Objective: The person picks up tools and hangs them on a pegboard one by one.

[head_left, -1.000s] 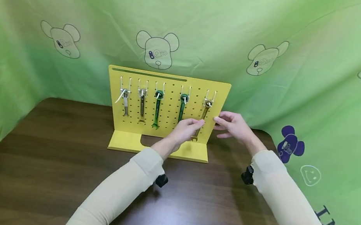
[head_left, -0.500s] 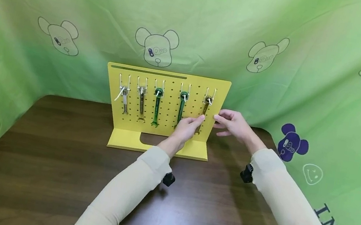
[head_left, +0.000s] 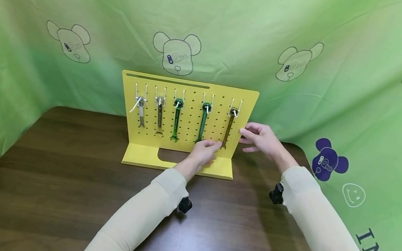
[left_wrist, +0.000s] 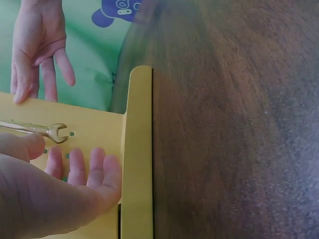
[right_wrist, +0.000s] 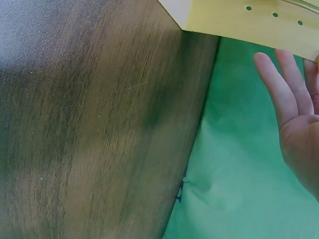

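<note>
A yellow pegboard (head_left: 188, 128) stands upright with a row of wrenches on white hooks. My left hand (head_left: 203, 151) is in front of its lower right part, beside the open end of the rightmost wrench (head_left: 228, 130), a brassy combination wrench. In the left wrist view the thumb lies close to that wrench (left_wrist: 52, 132), and the loosely bent fingers hold nothing. With my right hand (head_left: 263, 142) I grip the board's right edge, thumb in front and index finger behind; the other fingers (right_wrist: 279, 89) extend past the edge.
Two green wrenches (head_left: 176, 121) (head_left: 203, 123), a darker wrench (head_left: 159, 119) and a short silver wrench (head_left: 141, 114) hang to the left. The board's yellow base (head_left: 141, 155) rests on a brown wooden table (head_left: 59, 173). Green printed cloth (head_left: 105, 5) surrounds the table.
My left hand has come down and away from the rightmost wrench, whose lower part now shows. My right hand stays at the board's edge.
</note>
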{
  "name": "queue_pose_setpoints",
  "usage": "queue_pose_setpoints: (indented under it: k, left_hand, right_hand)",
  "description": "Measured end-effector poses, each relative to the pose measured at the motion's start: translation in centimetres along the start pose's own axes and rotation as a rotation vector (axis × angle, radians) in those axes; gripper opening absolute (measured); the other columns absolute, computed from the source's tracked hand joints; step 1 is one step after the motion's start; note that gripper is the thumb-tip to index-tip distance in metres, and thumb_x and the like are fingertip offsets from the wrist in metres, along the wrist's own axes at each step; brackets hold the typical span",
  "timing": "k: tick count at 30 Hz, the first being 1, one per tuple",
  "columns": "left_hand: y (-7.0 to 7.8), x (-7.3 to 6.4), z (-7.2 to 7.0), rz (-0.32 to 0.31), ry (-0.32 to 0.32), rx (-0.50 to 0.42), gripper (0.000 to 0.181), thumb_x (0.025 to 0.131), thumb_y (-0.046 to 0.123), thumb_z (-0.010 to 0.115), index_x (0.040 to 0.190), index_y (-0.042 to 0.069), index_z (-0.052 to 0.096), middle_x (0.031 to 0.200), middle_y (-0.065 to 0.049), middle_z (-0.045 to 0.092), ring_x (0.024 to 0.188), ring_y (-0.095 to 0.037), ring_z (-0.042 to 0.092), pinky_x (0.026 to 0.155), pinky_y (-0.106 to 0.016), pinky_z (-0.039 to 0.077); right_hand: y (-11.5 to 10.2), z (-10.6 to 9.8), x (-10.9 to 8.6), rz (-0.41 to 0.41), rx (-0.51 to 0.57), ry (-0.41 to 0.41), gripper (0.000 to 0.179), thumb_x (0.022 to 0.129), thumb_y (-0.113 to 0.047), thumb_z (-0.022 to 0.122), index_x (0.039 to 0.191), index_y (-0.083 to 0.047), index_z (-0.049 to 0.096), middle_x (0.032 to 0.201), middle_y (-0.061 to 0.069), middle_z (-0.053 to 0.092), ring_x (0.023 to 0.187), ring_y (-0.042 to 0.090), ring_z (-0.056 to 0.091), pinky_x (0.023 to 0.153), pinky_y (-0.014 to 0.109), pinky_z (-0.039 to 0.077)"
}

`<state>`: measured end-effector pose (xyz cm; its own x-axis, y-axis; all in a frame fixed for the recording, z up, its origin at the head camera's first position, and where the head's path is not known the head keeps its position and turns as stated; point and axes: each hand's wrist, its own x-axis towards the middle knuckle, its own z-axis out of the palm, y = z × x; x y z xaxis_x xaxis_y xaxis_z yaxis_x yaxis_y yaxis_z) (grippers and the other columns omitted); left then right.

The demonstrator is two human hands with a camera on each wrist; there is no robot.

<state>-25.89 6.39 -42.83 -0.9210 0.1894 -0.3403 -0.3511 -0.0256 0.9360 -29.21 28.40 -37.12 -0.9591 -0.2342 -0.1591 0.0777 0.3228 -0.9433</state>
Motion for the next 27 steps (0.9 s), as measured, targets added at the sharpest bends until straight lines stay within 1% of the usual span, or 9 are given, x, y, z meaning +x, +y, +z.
queue_pose_setpoints:
  k: [2,8,11,13,15,18,20,24,27]
  left_hand:
    - [-0.1,0.0,-0.1,-0.011,-0.011,-0.006,0.028,0.101,0.032,0.066,0.12,0.01,0.068,0.117,-0.004,0.064,0.112,-0.03,0.064,0.092,-0.044,0.055]
    - [-0.3,0.0,-0.3,-0.027,-0.027,0.004,0.024,0.1,0.024,0.067,0.121,0.013,0.07,0.119,-0.005,0.064,0.11,-0.029,0.065,0.091,-0.044,0.056]
    - [-0.5,-0.1,-0.6,0.0,-0.062,0.042,0.024,0.099,0.021,0.069,0.122,0.012,0.07,0.118,-0.005,0.065,0.111,-0.03,0.064,0.091,-0.042,0.055]
    - [-0.6,-0.5,-1.2,0.068,-0.104,0.133,0.027,0.099,0.019,0.069,0.124,0.011,0.069,0.119,-0.006,0.066,0.112,-0.029,0.063,0.091,-0.039,0.056]
    - [-0.7,-1.1,-2.2,0.171,-0.162,0.261,0.03,0.099,0.018,0.069,0.127,0.008,0.067,0.122,-0.009,0.066,0.112,-0.029,0.063,0.091,-0.037,0.056]
    - [-0.6,-2.4,-4.4,0.356,-0.246,0.475,0.033,0.1,0.018,0.067,0.13,0.005,0.064,0.127,-0.014,0.065,0.11,-0.026,0.064,0.091,-0.034,0.056]
    - [-0.2,-3.1,-6.1,0.455,-0.301,0.557,0.035,0.1,0.017,0.066,0.132,0.003,0.061,0.13,-0.017,0.063,0.109,-0.026,0.064,0.093,-0.034,0.055]
    - [1.1,-4.5,-9.6,0.57,-0.336,0.637,0.034,0.099,0.015,0.067,0.131,0.004,0.061,0.129,-0.014,0.064,0.108,-0.023,0.065,0.095,-0.033,0.055]
    - [2.0,-5.5,-12.3,0.606,-0.314,0.68,0.032,0.099,0.016,0.068,0.128,0.004,0.063,0.125,-0.011,0.066,0.107,-0.023,0.065,0.095,-0.035,0.055]
  right_hand:
    - [0.0,-0.1,0.0,-0.001,0.004,-0.001,0.033,0.104,-0.024,0.062,0.116,0.006,0.053,0.109,0.008,0.064,0.112,0.036,0.067,0.088,0.059,0.055]
    - [0.2,0.0,-0.1,-0.002,0.015,0.0,0.033,0.103,-0.024,0.063,0.116,0.005,0.054,0.109,0.005,0.066,0.108,0.032,0.07,0.088,0.059,0.055]
    - [0.2,0.0,-0.2,-0.012,0.014,0.006,0.03,0.103,-0.023,0.062,0.115,0.004,0.056,0.108,0.006,0.067,0.104,0.029,0.071,0.087,0.058,0.055]
    - [0.2,0.2,-0.2,-0.019,0.013,0.002,0.028,0.103,-0.022,0.062,0.116,0.002,0.058,0.109,0.006,0.067,0.103,0.028,0.071,0.085,0.057,0.057]
    - [0.2,0.3,-0.3,-0.026,0.006,-0.01,0.028,0.103,-0.023,0.062,0.116,0.002,0.058,0.111,0.007,0.067,0.104,0.028,0.071,0.083,0.054,0.058]
    - [0.0,0.3,-0.3,-0.031,-0.02,-0.024,0.03,0.104,-0.024,0.061,0.117,0.003,0.057,0.113,0.01,0.066,0.107,0.031,0.07,0.081,0.05,0.06]
    - [-0.1,0.2,-0.4,-0.037,-0.055,-0.025,0.031,0.104,-0.025,0.06,0.116,0.004,0.057,0.113,0.011,0.065,0.108,0.032,0.07,0.08,0.048,0.061]
    - [-0.2,0.0,-0.4,-0.053,-0.125,-0.006,0.031,0.105,-0.025,0.06,0.113,0.005,0.057,0.114,0.013,0.064,0.108,0.034,0.069,0.079,0.047,0.061]
    - [-0.1,-0.1,-0.5,-0.07,-0.157,0.002,0.033,0.105,-0.027,0.06,0.111,0.005,0.056,0.116,0.014,0.064,0.108,0.034,0.069,0.079,0.046,0.062]
